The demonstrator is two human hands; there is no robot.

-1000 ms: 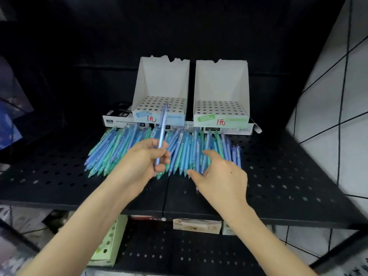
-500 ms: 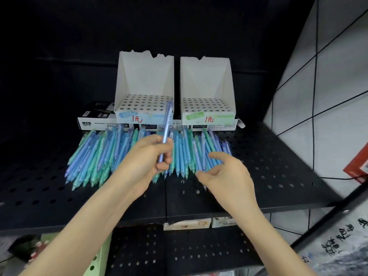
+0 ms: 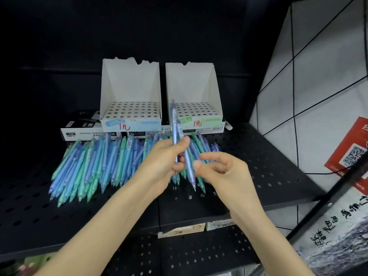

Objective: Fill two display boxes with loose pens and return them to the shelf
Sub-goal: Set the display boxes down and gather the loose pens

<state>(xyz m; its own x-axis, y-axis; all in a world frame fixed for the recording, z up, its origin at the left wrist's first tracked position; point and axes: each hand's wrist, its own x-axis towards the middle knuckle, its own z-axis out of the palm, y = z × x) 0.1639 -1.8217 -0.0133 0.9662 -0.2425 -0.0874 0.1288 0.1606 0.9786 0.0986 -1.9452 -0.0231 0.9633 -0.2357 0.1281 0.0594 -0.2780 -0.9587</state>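
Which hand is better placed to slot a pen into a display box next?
Left, probably: the left hand grips a blue pen upright, before the green-labelled box; the right hand sits lower, pinching a slanted second pen.

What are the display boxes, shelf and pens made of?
Left display box and right display box: thin matte white cardboard, going by torn top edges. Shelf: probably black-painted sheet metal, perforated, slight sheen. Pens: plastic, frosted blue and green barrels.
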